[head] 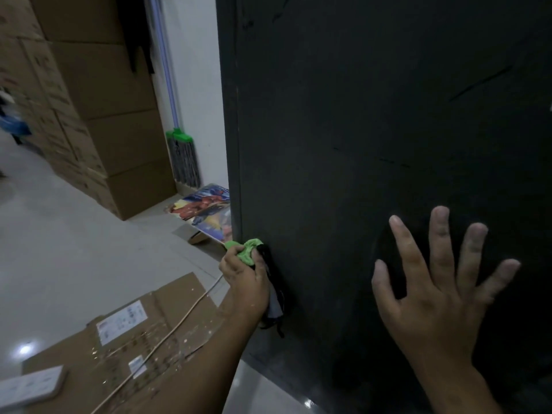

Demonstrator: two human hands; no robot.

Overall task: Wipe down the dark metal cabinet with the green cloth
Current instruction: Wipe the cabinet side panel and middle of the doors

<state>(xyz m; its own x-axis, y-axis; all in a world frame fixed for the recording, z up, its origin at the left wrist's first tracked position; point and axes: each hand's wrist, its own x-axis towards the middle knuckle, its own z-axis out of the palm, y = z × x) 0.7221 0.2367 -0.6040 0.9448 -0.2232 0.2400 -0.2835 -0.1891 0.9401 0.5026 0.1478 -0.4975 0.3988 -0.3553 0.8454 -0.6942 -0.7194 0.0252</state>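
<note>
Dark metal cabinet (373, 115) fills right of frame | green cloth (248, 252) bunched in left hand's (245, 279) grip, against cabinet edge, lower centre | right hand (442, 282) fingers spread flat on panel, lower right | likely mid-wipe; cleaned share unclear

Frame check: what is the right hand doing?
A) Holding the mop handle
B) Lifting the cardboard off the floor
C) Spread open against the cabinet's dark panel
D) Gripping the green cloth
C: the right hand lies open, fingers spread on the dark metal cabinet, while the left hand grips the green cloth at the cabinet's edge.
</note>
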